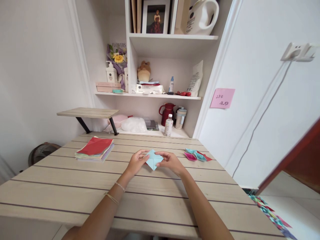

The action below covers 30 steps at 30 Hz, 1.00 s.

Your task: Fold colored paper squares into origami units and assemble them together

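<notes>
A light blue folded paper (153, 159) is held just above the wooden table (150, 196), between both hands. My left hand (136, 162) pinches its left side with closed fingers. My right hand (170, 161) grips its right side, fingers curled around the edge. The paper looks partly folded, with a pointed lower corner.
A stack of coloured paper sheets (95, 149) with a red sheet on top lies at the left. Several finished folded pieces (197, 155) lie to the right of my hands. Shelves behind hold a red jug (167, 113), bottles and a small raised shelf (88, 112). A pink note (222, 98) sticks on the wall.
</notes>
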### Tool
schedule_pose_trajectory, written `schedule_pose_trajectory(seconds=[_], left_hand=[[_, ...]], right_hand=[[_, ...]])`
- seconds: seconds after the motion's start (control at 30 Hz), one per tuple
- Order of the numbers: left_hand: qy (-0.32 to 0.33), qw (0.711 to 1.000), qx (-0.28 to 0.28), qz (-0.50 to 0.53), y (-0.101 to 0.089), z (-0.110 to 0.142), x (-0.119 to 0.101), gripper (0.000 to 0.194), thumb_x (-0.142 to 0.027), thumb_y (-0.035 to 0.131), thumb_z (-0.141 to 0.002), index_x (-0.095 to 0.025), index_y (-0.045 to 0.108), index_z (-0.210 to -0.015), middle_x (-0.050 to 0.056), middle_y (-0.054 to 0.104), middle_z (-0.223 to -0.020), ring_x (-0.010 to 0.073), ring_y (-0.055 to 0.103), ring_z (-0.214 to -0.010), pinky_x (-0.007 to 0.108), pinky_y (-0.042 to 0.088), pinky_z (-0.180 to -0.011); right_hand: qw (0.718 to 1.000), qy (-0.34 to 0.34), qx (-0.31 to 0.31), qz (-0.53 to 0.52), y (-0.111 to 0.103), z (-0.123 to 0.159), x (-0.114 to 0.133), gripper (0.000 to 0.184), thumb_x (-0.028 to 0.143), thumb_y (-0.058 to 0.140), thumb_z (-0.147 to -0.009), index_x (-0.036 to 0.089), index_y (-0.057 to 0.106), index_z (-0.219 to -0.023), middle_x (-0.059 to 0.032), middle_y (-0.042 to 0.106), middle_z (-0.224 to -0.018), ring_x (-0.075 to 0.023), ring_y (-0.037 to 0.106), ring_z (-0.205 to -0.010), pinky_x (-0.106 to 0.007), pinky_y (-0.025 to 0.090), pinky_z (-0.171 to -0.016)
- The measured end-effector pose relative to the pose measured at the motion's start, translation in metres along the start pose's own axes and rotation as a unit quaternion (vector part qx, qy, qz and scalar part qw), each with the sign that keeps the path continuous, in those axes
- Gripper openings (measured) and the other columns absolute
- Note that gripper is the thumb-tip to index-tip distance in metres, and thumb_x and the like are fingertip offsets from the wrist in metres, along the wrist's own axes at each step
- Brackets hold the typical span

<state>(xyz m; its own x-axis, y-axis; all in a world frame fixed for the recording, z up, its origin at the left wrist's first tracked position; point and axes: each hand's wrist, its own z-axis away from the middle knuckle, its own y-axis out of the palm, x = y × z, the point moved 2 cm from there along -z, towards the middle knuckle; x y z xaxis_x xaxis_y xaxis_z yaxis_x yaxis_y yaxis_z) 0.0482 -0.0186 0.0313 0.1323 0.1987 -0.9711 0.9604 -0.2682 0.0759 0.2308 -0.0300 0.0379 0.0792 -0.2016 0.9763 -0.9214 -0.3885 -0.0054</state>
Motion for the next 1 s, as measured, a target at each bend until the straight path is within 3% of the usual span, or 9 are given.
schedule_pose_trajectory(seconds=[0.13,0.27,0.37,0.5,0.63,0.8,1.0], left_hand=[[-0.002,1.000,-0.014,-0.020,-0.002,-0.001,0.003,0.039,-0.033,0.063,-0.067,-0.012,0.055,-0.098,0.003,0.063,-0.064,0.0140,0.059,-0.057,0.024,0.047,-0.054],[0.020,0.999,-0.024,-0.039,-0.003,-0.002,0.002,0.026,-0.029,0.059,-0.068,-0.015,0.056,-0.090,0.000,0.061,-0.060,0.0125,0.057,-0.054,0.023,0.045,-0.052],[0.033,0.997,-0.010,-0.065,-0.001,-0.001,0.001,0.020,-0.027,0.059,-0.068,-0.013,0.060,-0.081,0.003,0.062,-0.069,0.0117,0.057,-0.057,0.022,0.044,-0.054],[0.061,0.995,0.022,-0.081,0.004,0.003,0.002,0.038,-0.025,0.067,-0.062,-0.012,0.059,-0.096,0.008,0.064,-0.086,0.0159,0.059,-0.075,0.025,0.045,-0.066],[0.108,0.980,0.008,-0.169,0.004,0.004,0.001,0.029,-0.029,0.066,-0.064,-0.012,0.063,-0.087,0.007,0.062,-0.078,0.0147,0.055,-0.070,0.025,0.043,-0.063],[0.155,0.962,-0.019,-0.224,0.001,0.003,-0.003,0.019,-0.033,0.064,-0.066,-0.014,0.064,-0.072,0.001,0.053,-0.067,0.0101,0.048,-0.059,0.020,0.038,-0.053],[0.094,0.988,0.002,-0.120,0.005,0.003,0.000,0.023,-0.033,0.065,-0.064,-0.012,0.061,-0.073,0.004,0.060,-0.073,0.0131,0.056,-0.067,0.023,0.044,-0.060]], right_hand=[[0.993,-0.010,-0.027,0.115,-0.001,-0.001,-0.003,0.051,0.026,0.073,-0.056,0.016,0.060,-0.105,-0.0012,0.063,-0.070,-0.0137,0.057,-0.060,-0.029,0.048,-0.062],[0.972,-0.080,-0.058,0.212,-0.001,-0.002,-0.002,0.038,0.028,0.068,-0.063,0.021,0.064,-0.100,-0.0047,0.063,-0.086,-0.0156,0.057,-0.071,-0.030,0.048,-0.066],[0.960,-0.126,-0.067,0.242,-0.001,-0.003,-0.001,0.031,0.029,0.066,-0.067,0.024,0.066,-0.097,-0.0060,0.059,-0.092,-0.0168,0.057,-0.077,-0.030,0.050,-0.067],[0.946,-0.158,-0.104,0.263,-0.004,-0.002,-0.001,0.023,0.030,0.065,-0.068,0.024,0.068,-0.091,-0.0075,0.056,-0.100,-0.0164,0.058,-0.077,-0.030,0.051,-0.065],[0.938,-0.171,-0.112,0.281,-0.002,-0.001,0.004,0.016,0.030,0.061,-0.072,0.023,0.069,-0.084,-0.0062,0.062,-0.091,-0.0174,0.059,-0.078,-0.029,0.049,-0.063],[0.947,-0.154,-0.124,0.254,0.005,0.000,0.007,0.013,0.029,0.062,-0.070,0.021,0.069,-0.077,-0.0048,0.067,-0.078,-0.0172,0.060,-0.071,-0.027,0.047,-0.059],[0.979,-0.088,-0.137,0.120,0.013,-0.002,-0.001,0.024,0.036,0.069,-0.062,0.017,0.067,-0.075,-0.0051,0.066,-0.074,-0.0168,0.059,-0.066,-0.028,0.047,-0.060]])
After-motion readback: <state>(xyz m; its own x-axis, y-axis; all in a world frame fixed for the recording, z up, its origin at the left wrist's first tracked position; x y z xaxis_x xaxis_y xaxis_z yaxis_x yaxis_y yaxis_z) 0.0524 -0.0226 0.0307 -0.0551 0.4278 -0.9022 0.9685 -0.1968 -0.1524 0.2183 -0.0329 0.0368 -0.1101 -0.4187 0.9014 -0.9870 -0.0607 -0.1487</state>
